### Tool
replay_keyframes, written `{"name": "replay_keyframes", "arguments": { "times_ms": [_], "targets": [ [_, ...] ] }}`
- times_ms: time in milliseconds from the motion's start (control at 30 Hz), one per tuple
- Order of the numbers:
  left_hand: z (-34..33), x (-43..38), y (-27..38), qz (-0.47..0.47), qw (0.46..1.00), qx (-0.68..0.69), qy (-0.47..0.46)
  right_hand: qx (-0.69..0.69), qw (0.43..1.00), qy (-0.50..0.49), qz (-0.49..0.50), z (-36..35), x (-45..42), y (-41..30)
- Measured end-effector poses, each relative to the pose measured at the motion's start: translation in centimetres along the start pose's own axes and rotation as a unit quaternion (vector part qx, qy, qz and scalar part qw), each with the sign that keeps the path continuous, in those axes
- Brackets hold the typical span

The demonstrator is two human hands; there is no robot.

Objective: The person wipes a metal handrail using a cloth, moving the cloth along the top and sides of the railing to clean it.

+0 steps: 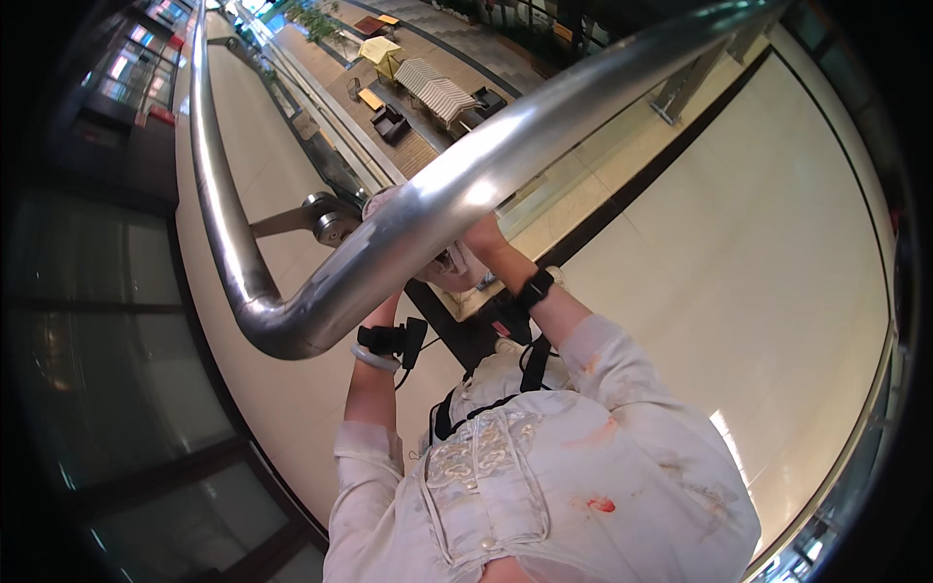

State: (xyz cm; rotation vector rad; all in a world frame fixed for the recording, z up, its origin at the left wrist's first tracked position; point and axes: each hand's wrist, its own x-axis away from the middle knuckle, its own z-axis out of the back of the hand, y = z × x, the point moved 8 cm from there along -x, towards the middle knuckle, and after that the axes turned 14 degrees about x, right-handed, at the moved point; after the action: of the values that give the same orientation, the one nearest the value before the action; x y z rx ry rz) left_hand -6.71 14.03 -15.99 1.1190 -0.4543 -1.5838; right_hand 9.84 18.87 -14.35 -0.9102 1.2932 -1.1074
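Note:
A thick polished metal handrail (466, 182) crosses in front of me and bends at a corner on the left. Both of my hands are beneath it, so the rail hides most of them. Of my right hand (481, 235), the back near the wrist shows, right beside a pale pink cloth-like thing (455, 268); its fingers are hidden. Only the base of my left hand (384, 310) appears below the rail, and what it touches cannot be seen. A pinkish piece (380, 200) also shows beyond the rail, near a round metal bracket fitting (332, 227).
Below, past the railing, lie a brown plank floor, dark armchairs (391, 124) and a striped canopy (437, 87). A metal post (678, 91) supports the rail at right. Pale floor tiles (714, 240) surround me. Dark glass panels (95, 255) stand at left.

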Motion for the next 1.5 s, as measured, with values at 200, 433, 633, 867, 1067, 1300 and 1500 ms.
{"name": "replay_keyframes", "arguments": {
  "times_ms": [200,433,633,867,1067,1300,1500],
  "targets": [
    [-1.7,-2.0,2.5,-0.011,1.0,0.008,0.023,0.043,0.996,-0.013,-0.076,0.9,1.0,7.2],
    [-2.3,-2.3,3.4,-0.097,0.995,0.003,0.026,0.068,0.996,-0.019,-0.056,2.8,0.3,0.5],
    [-3.3,-3.7,-1.1,-0.073,0.997,0.018,0.013,0.197,0.946,-0.013,0.258,1.8,0.4,-5.5],
    [-3.2,-2.6,1.7,-0.001,0.963,0.257,0.087,0.214,0.936,-0.037,0.276,2.8,3.1,-3.8],
    [-3.8,-2.6,4.2,0.033,0.968,0.249,0.021,0.04,0.991,-0.057,0.118,4.3,1.6,-4.8],
    [-4.1,-3.7,4.0,0.007,0.971,0.239,-0.01,0.172,0.958,0.002,0.228,2.6,0.8,-4.9],
    [-4.5,-1.7,9.3,0.084,0.975,0.197,0.065,0.164,0.983,-0.056,0.067,4.4,4.9,1.3]
  ]
}}
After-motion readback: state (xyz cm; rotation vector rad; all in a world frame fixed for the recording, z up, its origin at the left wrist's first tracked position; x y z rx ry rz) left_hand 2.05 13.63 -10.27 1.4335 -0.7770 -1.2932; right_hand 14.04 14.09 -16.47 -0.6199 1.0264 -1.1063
